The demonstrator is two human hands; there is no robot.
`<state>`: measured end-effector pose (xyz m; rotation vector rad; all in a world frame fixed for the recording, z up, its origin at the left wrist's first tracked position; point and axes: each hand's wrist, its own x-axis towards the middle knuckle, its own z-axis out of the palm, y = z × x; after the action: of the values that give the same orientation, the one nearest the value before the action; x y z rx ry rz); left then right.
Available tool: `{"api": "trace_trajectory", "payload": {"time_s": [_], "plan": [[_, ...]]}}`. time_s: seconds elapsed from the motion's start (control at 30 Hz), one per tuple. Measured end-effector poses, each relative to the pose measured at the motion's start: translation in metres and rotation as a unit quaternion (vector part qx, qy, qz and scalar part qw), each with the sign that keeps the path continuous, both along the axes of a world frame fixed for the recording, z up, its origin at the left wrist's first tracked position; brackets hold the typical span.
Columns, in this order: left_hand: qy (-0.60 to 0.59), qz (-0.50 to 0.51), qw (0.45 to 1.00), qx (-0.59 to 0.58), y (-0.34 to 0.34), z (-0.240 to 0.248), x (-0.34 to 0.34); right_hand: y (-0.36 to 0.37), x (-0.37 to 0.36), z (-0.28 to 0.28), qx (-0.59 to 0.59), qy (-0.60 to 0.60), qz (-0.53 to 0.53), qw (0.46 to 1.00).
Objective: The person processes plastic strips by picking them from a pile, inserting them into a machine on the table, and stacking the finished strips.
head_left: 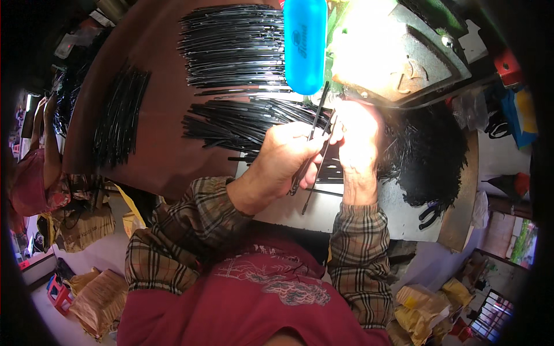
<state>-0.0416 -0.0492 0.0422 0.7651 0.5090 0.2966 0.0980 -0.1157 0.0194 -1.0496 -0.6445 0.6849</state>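
My left hand [285, 155] is closed around a few thin black strips [318, 112], which stick out above and below its fingers at a slant. Right beside it, my right hand [359, 135] pinches at the upper part of one thin black strip [311, 196]; strong light washes out its fingertips. Just beyond both hands stands a machine with a brightly lit metal plate [427, 63]. A loose heap of black strips [231, 121] lies to the left of my left hand. Beyond the heap, more strips [231, 46] are laid in a dense row.
A blue rounded block [306, 52] stands at the machine's left. Another strip bundle [122, 115] lies on the brown tabletop [158, 115]. Right of my hand sits a tangled black pile [430, 155], with black-handled pliers [428, 216] below. Another person [34, 179] is at far left.
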Motion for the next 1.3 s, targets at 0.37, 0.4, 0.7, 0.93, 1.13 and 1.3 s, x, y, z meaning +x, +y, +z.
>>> {"api": "trace_trajectory", "payload": {"time_s": [0.37, 0.4, 0.7, 0.93, 1.13, 1.3], "plan": [[0.017, 0.015, 0.999, 0.040, -0.002, -0.007, 0.001, 0.003, 0.004, -0.011, -0.006, -0.018, 0.014, 1.000], [0.038, 0.030, 0.993, 0.106, -0.001, -0.011, 0.000, 0.006, -0.002, -0.009, 0.007, 0.003, 0.003, 1.000], [0.088, 0.117, 0.929, 0.340, 0.025, -0.009, -0.060, -0.011, -0.004, -0.006, -0.068, 0.000, 0.057, 0.996], [0.562, 0.107, 0.209, 0.793, 0.161, -0.046, -0.199, -0.021, -0.010, 0.017, -0.085, -0.033, -0.010, 0.996], [0.516, 0.159, 0.247, 0.805, 0.139, -0.038, -0.188, -0.094, -0.008, 0.013, -0.299, -0.342, -0.004, 0.891], [0.207, 0.196, 0.564, 0.775, 0.059, -0.018, -0.098, -0.117, -0.012, -0.002, -0.275, -0.510, 0.011, 0.815]]}}
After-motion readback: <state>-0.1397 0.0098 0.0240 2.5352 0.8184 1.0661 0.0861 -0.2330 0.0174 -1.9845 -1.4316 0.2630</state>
